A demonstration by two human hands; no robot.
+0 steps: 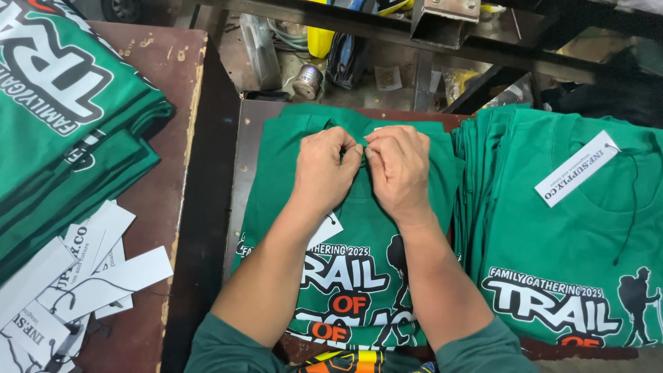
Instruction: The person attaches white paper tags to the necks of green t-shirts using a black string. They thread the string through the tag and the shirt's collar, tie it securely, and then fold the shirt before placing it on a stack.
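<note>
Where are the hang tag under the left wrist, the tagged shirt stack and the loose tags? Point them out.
hang tag (324, 231), head view, its white card.
tagged shirt stack (552, 228), head view, top shirt's chest.
loose tags (103, 273), head view, a white card.

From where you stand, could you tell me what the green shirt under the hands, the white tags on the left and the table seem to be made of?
The green shirt looks like soft matte knit fabric: it creases at the collar where the left hand and right hand pinch it. The white tags look like thin stiff card, flat with sharp edges. The table seems to be worn brown-painted wood or board; chipped spots show.
</note>
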